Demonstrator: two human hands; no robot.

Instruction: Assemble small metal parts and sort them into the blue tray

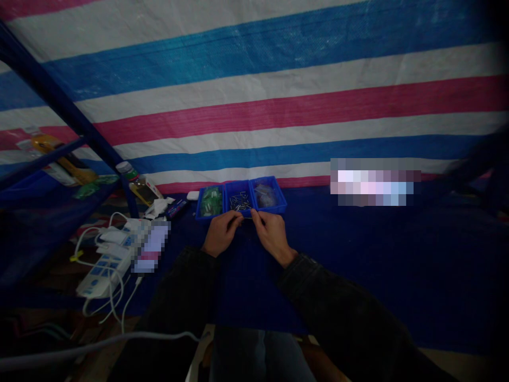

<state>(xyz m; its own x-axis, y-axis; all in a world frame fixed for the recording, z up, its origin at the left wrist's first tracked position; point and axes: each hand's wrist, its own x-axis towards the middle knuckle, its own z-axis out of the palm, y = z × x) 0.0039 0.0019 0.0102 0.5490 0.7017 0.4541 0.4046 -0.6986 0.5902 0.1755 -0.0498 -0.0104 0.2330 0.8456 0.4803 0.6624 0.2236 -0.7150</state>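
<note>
My left hand (222, 232) and my right hand (272, 233) are close together at the front edge of the blue bins, fingers pinched. Between their fingertips shows a thin, small piece (247, 217), too small to name. Just beyond my hands stands the middle blue bin (238, 185), with small dark metal pins or screws (239, 201) in it. The left blue bin (199, 213) contains a green plastic bag (212, 200) of small parts. In the right blue bin (283, 202) lies a clear plastic bag (265, 195).
Left of my arms lie a white power strip (99, 278) with cables and a blurred-out phone (153, 248). Behind them are a drink bottle (139, 183), crumpled tissue (158, 207) and a blue metal post (67, 106). A striped sheet (254, 114) hangs behind the blue table (358, 254).
</note>
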